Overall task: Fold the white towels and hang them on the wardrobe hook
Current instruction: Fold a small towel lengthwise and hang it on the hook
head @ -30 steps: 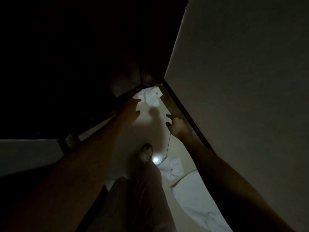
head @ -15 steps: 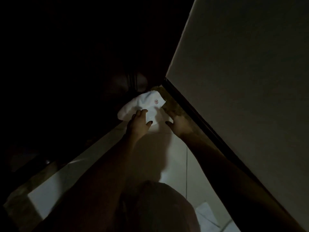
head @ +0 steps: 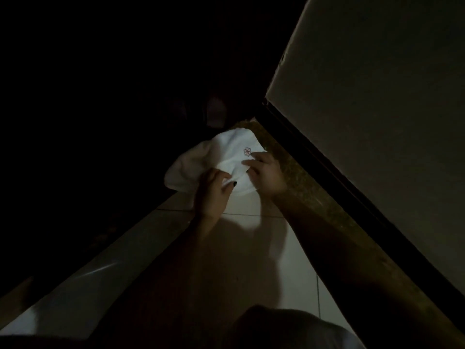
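A white towel [head: 201, 162] with a small red flower mark lies crumpled on the pale tiled floor, in the corner between a dark wardrobe and a wall. My left hand [head: 212, 191] grips its near edge, thumb and fingers pinching the cloth. My right hand [head: 266, 175] holds the towel's right side, fingers curled on the fabric just below the flower mark. The scene is very dark, and no hook is visible.
A dark wardrobe [head: 100, 122] fills the left and top. A pale wall [head: 377, 122] with a dark skirting strip and a brown speckled border [head: 314, 197] runs along the right. My knee [head: 276, 328] shows at the bottom.
The view has closed in on the floor corner. My left hand went from reaching to gripping the towel, and my right hand moved left onto the towel's right side.
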The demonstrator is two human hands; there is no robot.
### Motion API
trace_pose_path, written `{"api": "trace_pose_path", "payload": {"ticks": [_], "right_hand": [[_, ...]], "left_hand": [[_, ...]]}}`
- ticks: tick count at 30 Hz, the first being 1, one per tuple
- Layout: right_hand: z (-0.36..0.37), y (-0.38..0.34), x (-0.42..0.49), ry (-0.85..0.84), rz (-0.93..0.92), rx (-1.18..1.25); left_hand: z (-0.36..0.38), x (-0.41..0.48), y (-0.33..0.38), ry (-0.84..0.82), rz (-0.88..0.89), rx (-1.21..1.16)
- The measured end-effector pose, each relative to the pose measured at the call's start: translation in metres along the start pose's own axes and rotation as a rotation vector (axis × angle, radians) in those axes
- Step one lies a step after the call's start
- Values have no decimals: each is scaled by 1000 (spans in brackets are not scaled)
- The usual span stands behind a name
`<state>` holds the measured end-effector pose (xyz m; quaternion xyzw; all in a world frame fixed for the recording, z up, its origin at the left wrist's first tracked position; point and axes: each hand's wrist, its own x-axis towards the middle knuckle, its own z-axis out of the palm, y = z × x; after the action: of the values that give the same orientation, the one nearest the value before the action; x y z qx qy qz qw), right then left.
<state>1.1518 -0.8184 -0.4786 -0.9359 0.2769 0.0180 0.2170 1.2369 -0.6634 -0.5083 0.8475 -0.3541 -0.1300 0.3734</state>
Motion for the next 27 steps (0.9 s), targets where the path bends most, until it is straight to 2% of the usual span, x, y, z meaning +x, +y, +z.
{"api": "trace_pose_path", "payload": {"ticks": [2, 5, 9, 11, 16, 19, 22, 27], "right_hand": [[-7, -7, -5, 36, 0, 41], [-40, -29, -23, -28, -22, 82], [-124, -80, -62, -103, -18, 169], [-175, -114, -79, -153, -5, 216], [-324, -201, -124, -219, 30, 308], [-417, -257, -150, -240, 149, 463], [-513, -312, -179, -231, 89, 605], [-636, -395, -216, -302, 60, 603]], "left_hand": [[-20, 1, 5, -39, 26, -8], [-59, -3, 21, -96, 20, 58], [-108, -21, 88, -269, -75, -111], [-135, -37, 127, -256, -81, -106], [-248, -63, 241, -312, -253, -238], [-329, -73, 315, -309, -319, -333], [-415, -85, 387, -266, -331, -429], [-541, -107, 480, -193, -338, -466]]}}
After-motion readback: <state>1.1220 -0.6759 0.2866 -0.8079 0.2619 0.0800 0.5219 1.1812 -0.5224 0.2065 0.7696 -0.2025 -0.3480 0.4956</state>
